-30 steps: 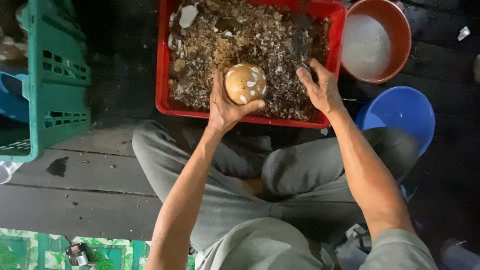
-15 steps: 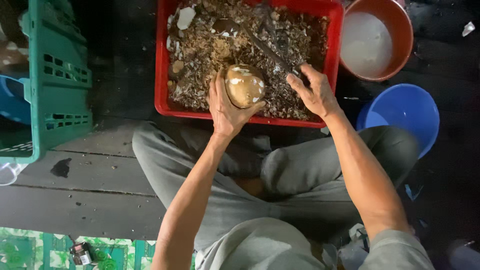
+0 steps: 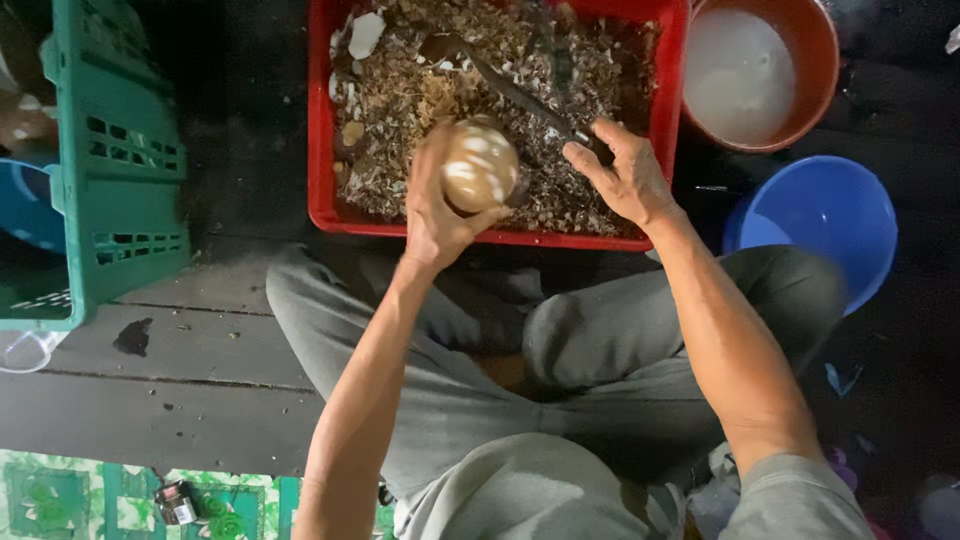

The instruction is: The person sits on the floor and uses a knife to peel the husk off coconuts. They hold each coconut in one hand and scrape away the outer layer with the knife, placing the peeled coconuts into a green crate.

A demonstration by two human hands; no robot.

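Two hands working over red crate (image 3: 322, 150) of shell scraps.
Left hand (image 3: 440, 205) clamped on coconut (image 3: 480, 165); right hand (image 3: 625, 180) closed around knife (image 3: 515, 92). Orange bucket (image 3: 815, 115), blue basin (image 3: 820, 215) right; green crate (image 3: 120, 170) left.

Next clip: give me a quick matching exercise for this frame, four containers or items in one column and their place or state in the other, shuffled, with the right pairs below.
Things:
1. red crate
2. orange bucket
3. blue basin
4. round brown-and-white object

Places or states:
A. holds a cloudy pale liquid
B. held in the left hand over the crate
C. filled with brown shell scraps and chips
D. beside the person's right knee, inside looks bare

The right hand grips a dark long tool that lies across the scraps.

Pairs: 1-C, 2-A, 3-D, 4-B
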